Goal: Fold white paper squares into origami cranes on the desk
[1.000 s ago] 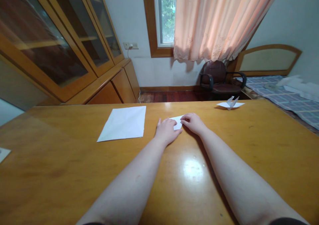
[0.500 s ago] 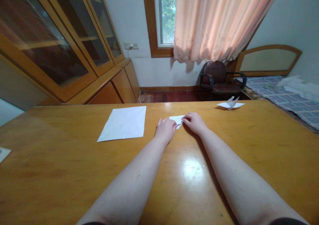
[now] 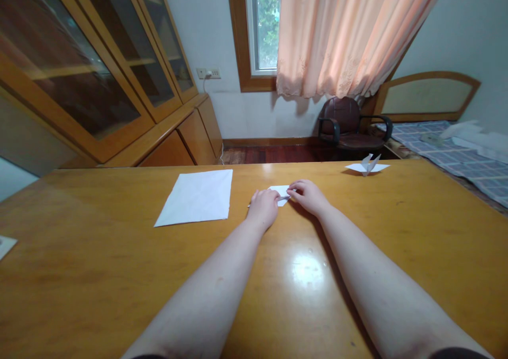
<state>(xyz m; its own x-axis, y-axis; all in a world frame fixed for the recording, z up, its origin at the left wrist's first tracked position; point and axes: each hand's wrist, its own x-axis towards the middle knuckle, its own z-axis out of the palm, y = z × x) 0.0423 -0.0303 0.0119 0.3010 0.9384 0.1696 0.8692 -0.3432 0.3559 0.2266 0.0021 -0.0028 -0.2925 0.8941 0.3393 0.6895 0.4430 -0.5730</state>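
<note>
A small piece of folded white paper [image 3: 281,190] lies on the wooden table between my two hands. My left hand [image 3: 263,206] rests over its left part, fingers closed on the near side of the fold. From the right, my right hand [image 3: 307,195] pinches the paper's right edge between thumb and fingers. A flap shows raised along the middle, and the paper's left end is mostly covered by my left hand. To the left lies a larger white paper sheet [image 3: 196,197], flat and creased. A folded white paper crane [image 3: 367,165] with spread wings stands at the far right.
The wooden table [image 3: 99,274] fills the foreground, its far edge just beyond the papers. A pale flat item [image 3: 6,246] lies at the left edge. Past the table are a glass-door cabinet [image 3: 130,73], a brown armchair [image 3: 349,123] and a bed [image 3: 456,147].
Both hands have shifted very slightly left on the folded paper. Its middle flap sits differently, and a paper tip now shows left of my left hand.
</note>
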